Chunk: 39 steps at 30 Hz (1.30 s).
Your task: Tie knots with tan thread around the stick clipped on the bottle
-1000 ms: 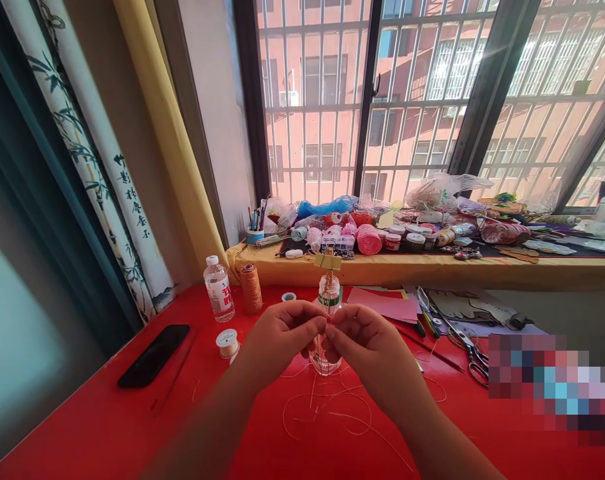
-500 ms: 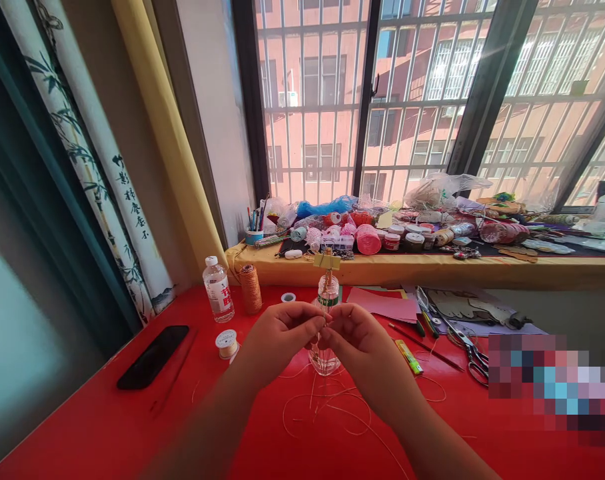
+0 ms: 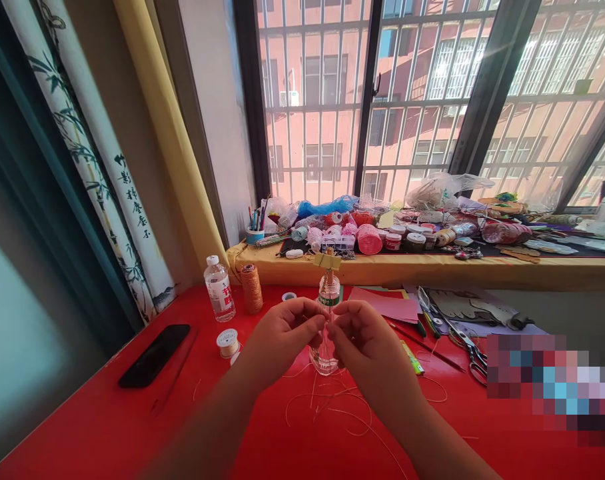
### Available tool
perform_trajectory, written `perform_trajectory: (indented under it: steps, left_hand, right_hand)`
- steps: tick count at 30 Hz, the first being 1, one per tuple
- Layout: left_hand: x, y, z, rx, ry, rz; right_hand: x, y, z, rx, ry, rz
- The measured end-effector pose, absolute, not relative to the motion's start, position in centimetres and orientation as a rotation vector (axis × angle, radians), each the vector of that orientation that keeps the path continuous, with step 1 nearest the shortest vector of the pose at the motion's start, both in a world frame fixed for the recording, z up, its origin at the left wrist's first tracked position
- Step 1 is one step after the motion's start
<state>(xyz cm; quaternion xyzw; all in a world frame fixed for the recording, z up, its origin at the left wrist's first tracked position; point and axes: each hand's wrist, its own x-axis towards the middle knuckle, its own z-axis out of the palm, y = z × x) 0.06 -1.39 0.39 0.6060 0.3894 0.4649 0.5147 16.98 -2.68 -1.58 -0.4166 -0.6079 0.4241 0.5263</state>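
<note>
My left hand (image 3: pixel 295 337) is closed in a pinch, thumb against forefinger, on thin cord at the front of a clear plastic bottle (image 3: pixel 329 288). Facing it, my right hand (image 3: pixel 365 337) also pinches the cord, its fingertips a small gap from the left ones. The strands between the fingers are too fine to follow. A yellowish clip-like piece (image 3: pixel 327 261) sits at the top of the bottle, which stands upright behind both hands. Pale loose cord (image 3: pixel 350 410) lies in curves on the red table below them.
On the left are a phone (image 3: pixel 154 355), a thread spool (image 3: pixel 227 343), a labelled bottle (image 3: pixel 219 290) and an orange twine cone (image 3: pixel 251 289). Scissors (image 3: pixel 465 340), a pencil (image 3: pixel 442 353) and pink paper (image 3: pixel 385 304) lie right. Craft supplies crowd the windowsill (image 3: pixel 272 265).
My fingertips have drawn slightly apart, the right hand shifting a little to the right. Strands that hung below the hands are harder to see. The bottle stays in place.
</note>
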Motion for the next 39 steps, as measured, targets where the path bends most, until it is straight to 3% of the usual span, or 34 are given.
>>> perform_trajectory:
  steps: [5, 14, 24, 33, 39]
  left_hand:
    - [0.4, -1.4, 0.6, 1.416, 0.93, 1.164]
    - [0.7, -1.1, 0.2, 1.25, 0.83, 1.123]
    - [0.5, -1.0, 0.4, 1.215, 0.853, 1.143]
    - [-0.7, 0.4, -0.8, 1.443, 0.738, 0.938]
    - [-0.9, 0.4, -0.9, 1.38, 0.733, 0.988]
  right_hand:
    - [17.7, -2.6, -1.0, -1.035, -1.55, 0.883]
    - [17.5, -2.9, -0.8, -0.994, -1.572, 0.945]
    - [17.6, -2.5, -1.6, -1.015, -1.687, 0.673]
    - [17.5, -2.5, -1.6, -1.036, -1.705, 0.683]
    - [17.5, -2.5, -1.6, -1.037, -1.713, 0.672]
